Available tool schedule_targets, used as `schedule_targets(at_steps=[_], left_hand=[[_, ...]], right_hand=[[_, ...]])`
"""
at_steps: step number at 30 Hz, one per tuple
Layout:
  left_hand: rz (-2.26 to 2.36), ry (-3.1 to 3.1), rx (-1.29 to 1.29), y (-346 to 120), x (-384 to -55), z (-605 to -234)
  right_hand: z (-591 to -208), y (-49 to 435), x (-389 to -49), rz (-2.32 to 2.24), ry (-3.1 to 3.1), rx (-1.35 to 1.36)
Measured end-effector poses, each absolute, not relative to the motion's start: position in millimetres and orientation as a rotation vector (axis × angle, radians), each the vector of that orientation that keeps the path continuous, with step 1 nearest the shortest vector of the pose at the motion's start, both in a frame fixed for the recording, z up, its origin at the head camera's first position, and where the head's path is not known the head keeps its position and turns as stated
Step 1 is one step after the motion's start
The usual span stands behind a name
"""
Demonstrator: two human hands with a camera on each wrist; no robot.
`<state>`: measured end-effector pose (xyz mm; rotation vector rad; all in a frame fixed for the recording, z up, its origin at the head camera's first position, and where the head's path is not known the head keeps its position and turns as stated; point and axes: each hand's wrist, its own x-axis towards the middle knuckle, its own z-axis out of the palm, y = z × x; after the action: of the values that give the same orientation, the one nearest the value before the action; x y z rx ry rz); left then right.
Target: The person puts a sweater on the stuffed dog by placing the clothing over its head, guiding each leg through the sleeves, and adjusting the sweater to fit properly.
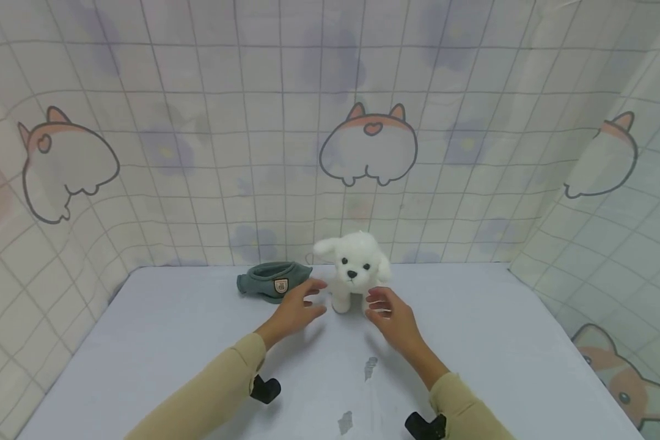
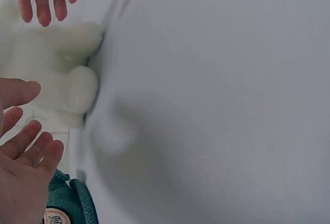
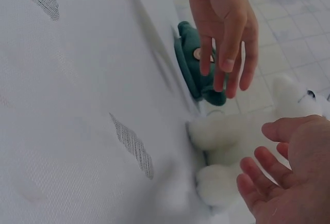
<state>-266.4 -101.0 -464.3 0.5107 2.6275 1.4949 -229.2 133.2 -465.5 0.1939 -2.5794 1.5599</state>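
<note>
White plush dog (image 1: 357, 264) stands between left hand (image 1: 296, 309) and right hand (image 1: 394, 318), both empty, fingers loosely parted.
Upright at the table's (image 1: 473, 324) far side, facing near, it sits slightly beyond both; the right seems nearer, fingertips overlapping a foreleg, contact unclear. A green toy sweatshirt (image 1: 255, 282) lies left.

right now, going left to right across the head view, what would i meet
Left cartoon corgi-rump print → badged green sweater → white plush dog → right hand → right cartoon corgi-rump print.
</note>
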Motion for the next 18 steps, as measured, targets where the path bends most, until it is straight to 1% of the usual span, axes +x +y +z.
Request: schedule_targets(at_steps=[18], left_hand=[[1.452,2.707,0.533,-117.1,-259.1,-458.8]], right_hand=[[-470.8,110.2,-226.6,1.614,-2.6,0.279]])
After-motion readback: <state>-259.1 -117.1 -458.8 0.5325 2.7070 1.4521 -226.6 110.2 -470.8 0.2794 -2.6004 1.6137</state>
